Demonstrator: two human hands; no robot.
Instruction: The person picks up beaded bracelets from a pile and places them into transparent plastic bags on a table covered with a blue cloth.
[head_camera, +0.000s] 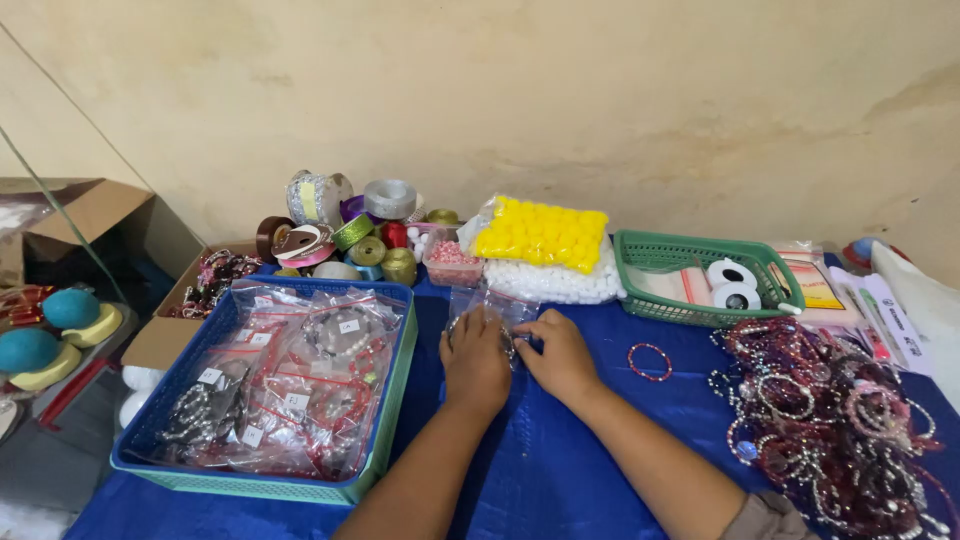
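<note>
Both hands work together at the middle of the worktop (560, 470), which is covered in blue sheeting. The left hand (476, 362) lies palm down, its grip pressed onto a small clear plastic bag (500, 308) that lies flat on the sheet. The right hand (560, 355) meets it from the other side, fingertips pinched at the bag's edge. A beaded bracelet appears to be under the left fingers, at or inside the bag, but the hands hide it and I cannot tell how far in it sits. Whether the bag is sealed cannot be told either.

Done, as far as can be seen: the blue basket (395, 400) to the left holds a good number of clear bags with red closures and small white labels, each containing beaded pieces. These read as finished packs.

Left to do, by my judgement: one red bracelet (650, 361) lies loose just to the right of the hands, and a large heap of beaded bracelets (830, 420) covers the right end of the worktop, none of them bagged. That heap looks at least as large as the packed lot, so the work appears to be somewhere near the middle, not near its end.

Behind the hands stand ribbon spools (350, 225), a tub of pink beads (452, 258), a bag of yellow and white pompoms (545, 250) and a green basket (700, 280) with tape rolls.
</note>
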